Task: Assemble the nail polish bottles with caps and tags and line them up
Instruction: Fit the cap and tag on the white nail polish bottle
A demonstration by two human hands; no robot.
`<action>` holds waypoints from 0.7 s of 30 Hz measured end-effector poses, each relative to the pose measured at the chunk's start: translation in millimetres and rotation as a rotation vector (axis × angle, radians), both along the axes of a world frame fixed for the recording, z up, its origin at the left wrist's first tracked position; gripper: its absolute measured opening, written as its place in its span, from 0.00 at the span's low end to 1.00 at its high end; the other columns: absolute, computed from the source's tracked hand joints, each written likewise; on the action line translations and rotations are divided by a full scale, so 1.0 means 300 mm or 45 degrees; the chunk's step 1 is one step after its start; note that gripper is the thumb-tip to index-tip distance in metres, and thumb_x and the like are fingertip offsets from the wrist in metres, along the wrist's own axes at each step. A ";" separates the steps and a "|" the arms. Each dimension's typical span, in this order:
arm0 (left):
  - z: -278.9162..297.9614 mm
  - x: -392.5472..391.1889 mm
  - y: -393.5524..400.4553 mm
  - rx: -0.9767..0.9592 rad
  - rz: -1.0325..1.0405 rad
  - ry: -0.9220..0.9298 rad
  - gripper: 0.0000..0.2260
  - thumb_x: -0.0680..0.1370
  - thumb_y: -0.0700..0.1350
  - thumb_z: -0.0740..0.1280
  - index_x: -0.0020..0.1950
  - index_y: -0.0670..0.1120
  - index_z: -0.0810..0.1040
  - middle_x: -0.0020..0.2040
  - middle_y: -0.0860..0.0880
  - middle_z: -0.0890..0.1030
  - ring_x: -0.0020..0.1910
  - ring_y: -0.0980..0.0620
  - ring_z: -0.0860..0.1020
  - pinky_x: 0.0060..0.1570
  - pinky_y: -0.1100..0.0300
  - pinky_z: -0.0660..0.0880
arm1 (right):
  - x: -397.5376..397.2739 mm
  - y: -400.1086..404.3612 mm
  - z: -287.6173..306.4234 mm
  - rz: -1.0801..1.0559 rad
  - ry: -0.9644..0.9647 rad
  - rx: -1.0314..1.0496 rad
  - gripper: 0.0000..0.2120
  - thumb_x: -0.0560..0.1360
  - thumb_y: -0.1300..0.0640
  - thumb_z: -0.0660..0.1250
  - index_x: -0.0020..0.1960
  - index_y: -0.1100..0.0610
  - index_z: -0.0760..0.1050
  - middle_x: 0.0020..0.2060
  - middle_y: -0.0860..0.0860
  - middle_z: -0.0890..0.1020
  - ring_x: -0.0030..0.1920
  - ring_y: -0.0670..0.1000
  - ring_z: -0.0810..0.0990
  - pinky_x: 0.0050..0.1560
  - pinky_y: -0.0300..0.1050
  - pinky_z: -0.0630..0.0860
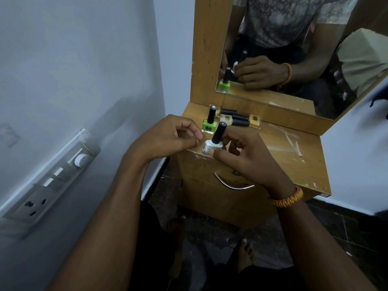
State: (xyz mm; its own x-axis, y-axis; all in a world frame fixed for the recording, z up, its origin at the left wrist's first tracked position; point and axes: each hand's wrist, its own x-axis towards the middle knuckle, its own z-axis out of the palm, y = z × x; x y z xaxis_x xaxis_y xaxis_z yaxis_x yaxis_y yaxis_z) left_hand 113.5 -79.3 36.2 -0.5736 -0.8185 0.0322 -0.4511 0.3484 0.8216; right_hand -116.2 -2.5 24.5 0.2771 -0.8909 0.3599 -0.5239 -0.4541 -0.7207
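My right hand [249, 156] holds a white nail polish bottle [211, 147] with a black cap [218, 132] upright at the front left corner of the wooden dresser top [294, 156]. Thumb and fingers curl round the bottle's base. My left hand [168, 136] hovers just left of the bottle, fingers curled and thumb against fingertip; I cannot see anything pinched there. A green bottle [208, 127] with a black cap stands upright behind. A cream bottle [226, 118] and a yellow bottle [255, 121] lie flat near the back, with loose black caps [228, 111] beside them.
A mirror [294, 49] in a wooden frame rises behind the dresser top and reflects the hands and the green bottle. A drawer with a metal handle [233, 184] is below. A white wall with a switch panel [56, 179] is on the left. White scuffs mark the right part of the top.
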 end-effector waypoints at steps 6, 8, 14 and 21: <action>-0.034 -0.003 -0.014 -0.211 0.055 -0.150 0.08 0.76 0.52 0.74 0.53 0.61 0.81 0.47 0.64 0.83 0.59 0.58 0.74 0.64 0.36 0.67 | 0.014 -0.009 -0.017 -0.076 0.119 -0.046 0.10 0.78 0.56 0.77 0.57 0.54 0.80 0.36 0.51 0.78 0.33 0.43 0.75 0.36 0.30 0.68; -0.035 -0.007 -0.014 -0.241 0.075 -0.137 0.09 0.76 0.49 0.75 0.53 0.60 0.81 0.46 0.65 0.83 0.58 0.57 0.73 0.64 0.37 0.66 | 0.018 -0.012 -0.021 -0.098 0.119 -0.041 0.12 0.78 0.56 0.76 0.60 0.55 0.80 0.36 0.50 0.78 0.33 0.42 0.75 0.36 0.29 0.68; -0.035 -0.021 -0.012 -0.302 0.175 -0.070 0.16 0.71 0.50 0.79 0.53 0.58 0.76 0.47 0.59 0.79 0.52 0.57 0.75 0.61 0.37 0.69 | 0.025 -0.019 -0.027 -0.137 0.135 -0.075 0.13 0.79 0.55 0.76 0.62 0.56 0.79 0.37 0.50 0.79 0.34 0.42 0.76 0.36 0.29 0.69; -0.043 -0.015 -0.021 -0.385 0.189 -0.132 0.05 0.71 0.54 0.78 0.43 0.60 0.84 0.48 0.57 0.79 0.55 0.55 0.73 0.62 0.42 0.63 | 0.028 -0.021 -0.036 -0.151 0.141 -0.099 0.12 0.78 0.54 0.76 0.60 0.55 0.81 0.36 0.45 0.77 0.35 0.43 0.76 0.37 0.31 0.69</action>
State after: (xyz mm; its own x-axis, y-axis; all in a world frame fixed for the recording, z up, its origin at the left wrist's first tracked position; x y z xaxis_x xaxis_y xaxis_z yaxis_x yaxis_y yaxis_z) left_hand 108.9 -85.7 23.3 -0.4622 -0.8554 0.2337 -0.5907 0.4936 0.6383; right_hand -107.9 -8.8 13.6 0.2132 -0.8906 0.4018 -0.6514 -0.4361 -0.6209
